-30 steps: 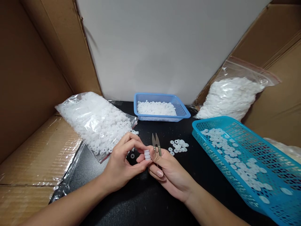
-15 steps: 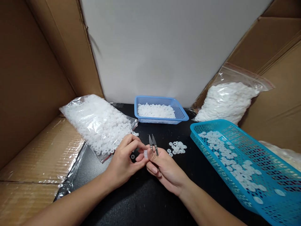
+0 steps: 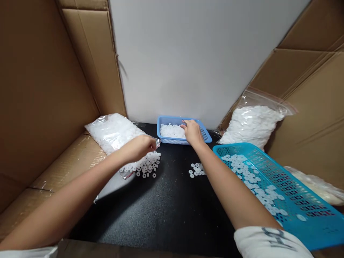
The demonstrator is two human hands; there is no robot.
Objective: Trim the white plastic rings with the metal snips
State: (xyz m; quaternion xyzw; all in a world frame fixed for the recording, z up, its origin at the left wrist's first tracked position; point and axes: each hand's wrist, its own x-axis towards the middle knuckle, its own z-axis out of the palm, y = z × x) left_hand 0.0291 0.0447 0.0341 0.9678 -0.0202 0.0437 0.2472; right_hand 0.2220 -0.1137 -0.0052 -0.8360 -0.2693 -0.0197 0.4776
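Observation:
My right hand [image 3: 192, 131] reaches over the light blue basket [image 3: 172, 140], which holds many small white plastic pieces [image 3: 171, 131]. Its fingers are closed, and a thin dark tip of the thread snips pokes out by them; most of that tool is hidden. My left hand [image 3: 145, 144] is curled at the mouth of the clear bag [image 3: 114, 130] full of white rings, above a spill of loose rings [image 3: 147, 165]. The left fingertips are pinched downward, and whatever they hold is hidden.
Right of centre, a small group of white rings [image 3: 196, 170] lies on the black table [image 3: 161, 211]. A larger turquoise basket [image 3: 303, 179] with flat white discs stands at the right. Behind it leans another filled bag [image 3: 252, 123]. Cardboard walls [image 3: 88, 57] flank both sides.
My hands have parted from the middle, where both were at a short white stack beside the snips. The right went forward to the blue basket, the left back to the bag's mouth.

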